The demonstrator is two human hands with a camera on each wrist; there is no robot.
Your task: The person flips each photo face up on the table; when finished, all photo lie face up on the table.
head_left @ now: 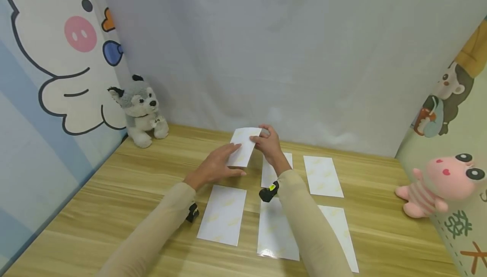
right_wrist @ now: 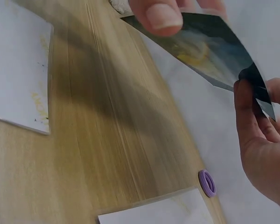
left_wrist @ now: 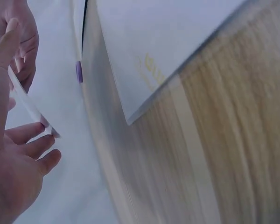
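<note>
Both hands hold a photo print (head_left: 242, 145) raised and tilted over the back of the table, its white back upward in the head view. My left hand (head_left: 216, 163) grips its left side, with fingers spread around the edge. At the right edge, my right hand (head_left: 268, 145) pinches it between thumb and fingers. A dark picture with a yellow patch covers the print's other face (right_wrist: 196, 49) in the right wrist view. Below the left hand lies a white-backed card (head_left: 222, 215); another card (head_left: 288, 159) is partly hidden behind the right wrist.
More white-backed cards lie in rows, including one at back right (head_left: 323, 176), one at front middle (head_left: 275, 234) and one under the right sleeve (head_left: 340, 232). A husky plush (head_left: 140, 112) and a pink plush (head_left: 437, 186) flank the table. A purple ring (right_wrist: 207, 183) sits near the back edge.
</note>
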